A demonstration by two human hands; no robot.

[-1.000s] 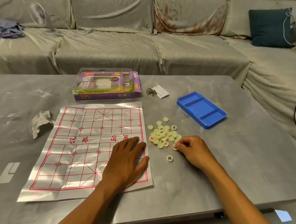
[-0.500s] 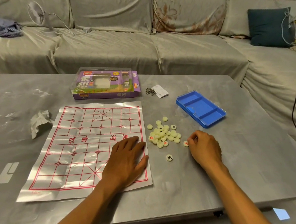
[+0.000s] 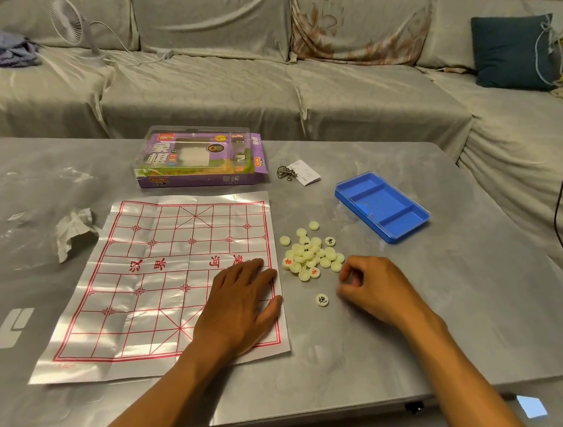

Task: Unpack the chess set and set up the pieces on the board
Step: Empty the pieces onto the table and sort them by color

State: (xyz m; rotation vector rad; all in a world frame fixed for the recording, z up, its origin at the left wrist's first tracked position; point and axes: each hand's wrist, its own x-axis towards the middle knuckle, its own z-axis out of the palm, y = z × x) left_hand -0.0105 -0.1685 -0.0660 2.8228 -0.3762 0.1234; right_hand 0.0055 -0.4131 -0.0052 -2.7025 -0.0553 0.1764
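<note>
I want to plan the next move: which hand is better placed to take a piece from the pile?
The right hand, probably. It sits beside the pile of pieces with fingers curled, and one single piece lies near it. The left hand rests flat on the board, holding the sheet down.

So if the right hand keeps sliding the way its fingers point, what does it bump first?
Probably the pile of pieces: the right hand has curled fingers aimed left at it.
</note>
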